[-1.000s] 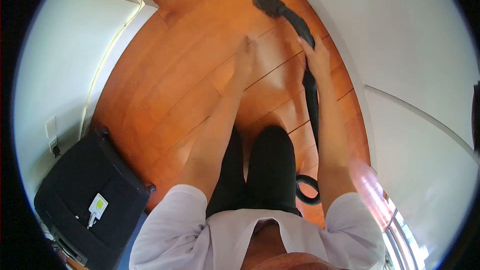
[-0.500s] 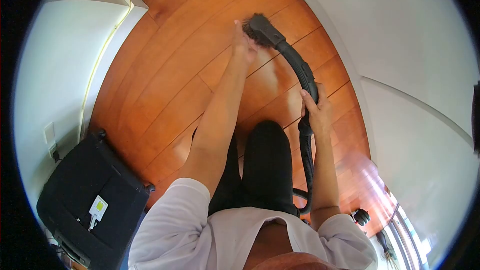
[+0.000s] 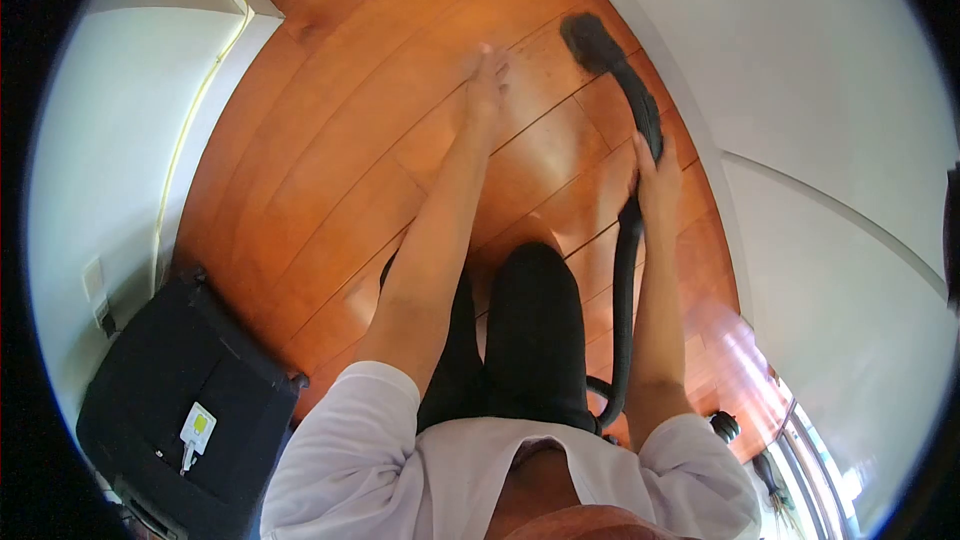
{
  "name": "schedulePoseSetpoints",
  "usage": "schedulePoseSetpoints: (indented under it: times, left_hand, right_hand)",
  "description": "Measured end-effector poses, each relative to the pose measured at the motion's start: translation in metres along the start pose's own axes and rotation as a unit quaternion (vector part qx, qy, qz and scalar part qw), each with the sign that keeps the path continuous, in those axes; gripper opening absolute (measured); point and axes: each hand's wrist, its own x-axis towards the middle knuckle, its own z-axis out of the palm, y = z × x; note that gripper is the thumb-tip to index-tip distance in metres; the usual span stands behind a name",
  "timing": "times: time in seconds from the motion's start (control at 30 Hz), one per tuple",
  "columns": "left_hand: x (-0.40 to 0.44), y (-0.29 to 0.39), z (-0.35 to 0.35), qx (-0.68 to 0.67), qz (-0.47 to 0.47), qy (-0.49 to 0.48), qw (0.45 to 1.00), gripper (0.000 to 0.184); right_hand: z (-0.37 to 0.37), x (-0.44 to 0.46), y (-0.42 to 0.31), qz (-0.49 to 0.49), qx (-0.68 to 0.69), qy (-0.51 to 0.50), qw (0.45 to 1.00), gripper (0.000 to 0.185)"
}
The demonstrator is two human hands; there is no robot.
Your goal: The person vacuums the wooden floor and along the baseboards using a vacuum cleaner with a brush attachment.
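My right hand point(image 3: 657, 178) is wrapped round the black handle of a vacuum cleaner hose point(image 3: 638, 105). At the handle's far end, a dark bristled brush head point(image 3: 590, 42) is over the wooden floor, near the white surface on the right. From the handle the ribbed hose runs back beside my right knee and curves behind my leg. My left hand point(image 3: 486, 80) is stretched out over the floor, left of the brush head and apart from it. Its fingers are apart and slightly blurred, with nothing seen in them.
A black suitcase point(image 3: 170, 390) with a small white tag point(image 3: 198, 425) lies at the lower left, by the white wall point(image 3: 120, 150). A pale yellow cable point(image 3: 190, 130) runs along that wall. White panels point(image 3: 820, 140) curve along the right. A small black object point(image 3: 724, 426) sits at the lower right.
The brush head has moved right, away from my left hand, as my right hand shifted right and forward with the handle. My left hand has stayed in nearly the same place.
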Motion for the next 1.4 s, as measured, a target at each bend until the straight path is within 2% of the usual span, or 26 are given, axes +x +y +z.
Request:
schedulePoseSetpoints:
  times: [0.03,0.07,0.1,0.13,0.17,0.23,0.3,0.4,0.5,0.57,0.6,0.67,0.7,0.73,0.77,0.8,0.9,0.93,1.07,1.13,1.17,1.27,1.3,1.37,1.4]
  left_hand:
    - [-0.011,0.003,-0.003,0.137,0.055,0.008,0.989,0.075]
    - [-0.018,0.005,-0.005,0.272,0.110,0.015,0.956,0.074]
    - [-0.017,-0.005,-0.006,0.399,0.131,-0.003,0.908,0.073]
    - [-0.012,-0.025,-0.009,0.519,0.152,-0.020,0.841,0.073]
    - [-0.008,-0.038,-0.010,0.631,0.170,-0.035,0.756,0.073]
    - [-0.029,-0.045,-0.006,0.657,0.161,-0.059,0.734,0.077]
    - [-0.034,-0.051,-0.006,0.681,0.157,-0.076,0.711,0.080]
    - [-0.029,-0.063,-0.014,0.701,0.163,-0.091,0.688,0.085]
    - [-0.029,-0.060,-0.016,0.703,0.168,-0.097,0.684,0.086]
    - [-0.033,-0.055,-0.013,0.711,0.160,-0.094,0.678,0.085]
    - [-0.032,-0.057,-0.017,0.708,0.168,-0.098,0.679,0.085]
    - [-0.025,-0.064,-0.026,0.703,0.186,-0.100,0.680,0.085]
    - [-0.027,-0.062,-0.031,0.710,0.169,-0.111,0.674,0.085]
    - [-0.028,-0.057,-0.035,0.718,0.153,-0.121,0.668,0.085]
    - [-0.031,-0.053,-0.039,0.725,0.136,-0.129,0.663,0.085]
    - [-0.038,-0.052,-0.045,0.728,0.120,-0.122,0.664,0.086]
    - [-0.071,-0.047,-0.068,0.725,0.063,-0.068,0.683,0.089]
    - [-0.081,-0.044,-0.078,0.717,0.038,-0.034,0.695,0.090]
    - [-0.095,-0.042,-0.116,0.711,-0.034,0.089,0.697,0.096]
    - [-0.100,-0.038,-0.123,0.692,-0.024,0.083,0.716,0.098]
    - [-0.101,-0.036,-0.123,0.683,-0.020,0.077,0.726,0.098]
    - [-0.098,-0.040,-0.122,0.690,-0.021,0.083,0.719,0.098]
    - [-0.097,-0.041,-0.121,0.696,-0.021,0.087,0.712,0.098]
    - [-0.097,-0.040,-0.120,0.707,-0.021,0.095,0.700,0.098]
    - [-0.097,-0.042,-0.121,0.710,-0.014,0.099,0.697,0.099]
  right_hand:
    - [0.015,0.026,-0.006,-0.043,-0.037,0.031,0.998,0.061]
    - [0.033,0.055,-0.015,-0.086,-0.073,0.062,0.992,0.065]
    - [0.046,0.077,-0.039,-0.116,-0.045,0.072,0.990,0.067]
    - [0.056,0.098,-0.067,-0.162,-0.044,0.073,0.983,0.068]
    - [0.060,0.108,-0.103,-0.140,-0.037,0.035,0.989,0.068]
    - [0.095,0.164,-0.132,-0.237,-0.072,0.071,0.966,0.066]
    - [0.116,0.190,-0.162,-0.259,-0.096,0.102,0.956,0.065]
    - [0.106,0.181,-0.166,-0.260,-0.120,0.071,0.955,0.065]
    - [0.068,0.154,-0.103,-0.250,-0.130,0.068,0.957,0.064]
    - [0.029,0.122,-0.043,-0.203,-0.104,0.056,0.972,0.065]
    - [0.005,0.111,-0.012,-0.127,-0.127,0.013,0.984,0.069]
    - [-0.040,0.064,0.052,-0.134,-0.086,0.054,0.986,0.072]
    - [-0.054,0.052,0.101,-0.142,-0.095,0.092,0.981,0.063]
    - [-0.075,0.027,0.136,-0.121,-0.089,0.107,0.983,0.064]
    - [-0.097,0.003,0.171,-0.034,-0.122,0.087,0.988,0.063]
    - [-0.123,-0.039,0.158,0.053,-0.114,0.069,0.990,0.063]
    - [-0.139,-0.073,0.290,-0.067,-0.004,0.154,0.986,0.055]
    - [-0.148,-0.092,0.277,0.083,0.058,0.099,0.990,0.051]
    - [-0.123,-0.075,0.240,0.016,0.090,0.039,0.995,0.042]
    - [-0.096,-0.042,0.186,-0.005,0.057,-0.005,0.998,0.039]
    - [-0.073,-0.011,0.169,-0.116,0.026,0.018,0.993,0.041]
    - [-0.009,0.055,0.048,-0.138,-0.068,0.035,0.988,0.076]
    - [0.012,0.080,0.015,-0.170,-0.044,0.019,0.984,0.078]
    - [0.057,0.133,-0.037,-0.270,-0.058,0.069,0.959,0.075]
    - [0.066,0.140,-0.073,-0.229,-0.059,0.020,0.971,0.072]
